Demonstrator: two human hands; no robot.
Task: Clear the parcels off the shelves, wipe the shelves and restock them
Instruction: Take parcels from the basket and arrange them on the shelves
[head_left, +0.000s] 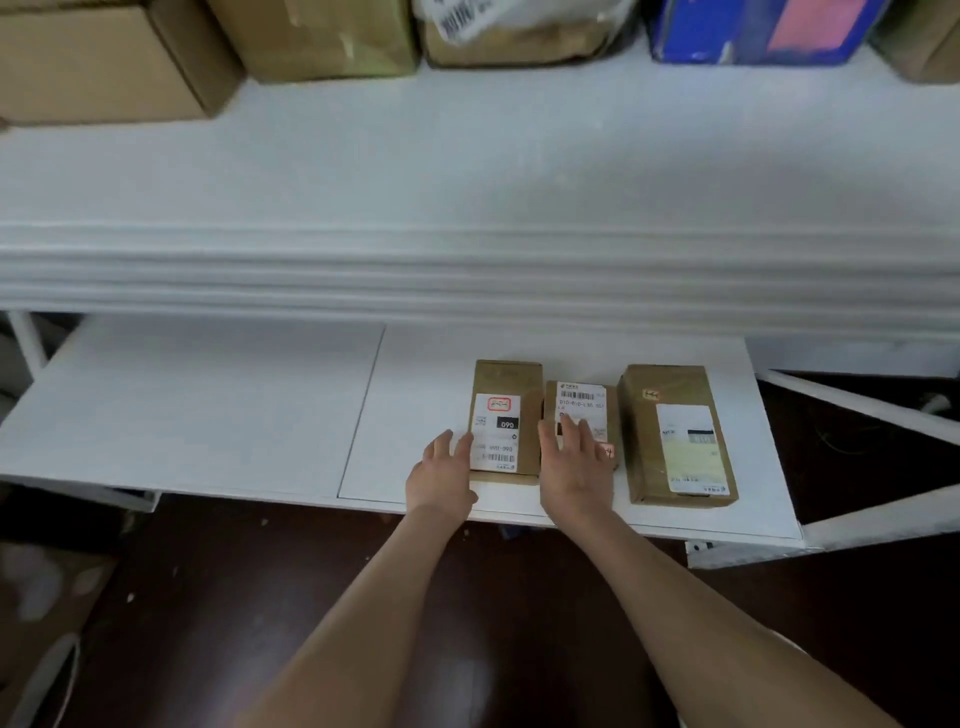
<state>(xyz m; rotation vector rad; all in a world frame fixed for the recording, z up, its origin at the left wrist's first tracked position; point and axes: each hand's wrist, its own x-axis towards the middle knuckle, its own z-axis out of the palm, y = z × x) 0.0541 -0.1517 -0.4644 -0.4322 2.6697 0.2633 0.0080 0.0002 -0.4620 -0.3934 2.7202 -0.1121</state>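
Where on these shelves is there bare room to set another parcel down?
The lower shelf is bare from its left end to the left parcel. The upper shelf is bare in front of the boxes at its back. Crowded lower right: the middle parcel and right parcel sit beside it.

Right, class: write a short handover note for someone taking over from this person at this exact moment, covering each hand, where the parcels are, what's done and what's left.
Left hand: open, fingers against the left side of the left parcel.
Right hand: open, flat on the middle parcel.
The right parcel is untouched. All three lie on the lower shelf.
Bigger boxes and a blue box sit at the back of the upper shelf.
Done: unclear; no cloth in view.
Left: cannot tell whether this is clearing or restocking.
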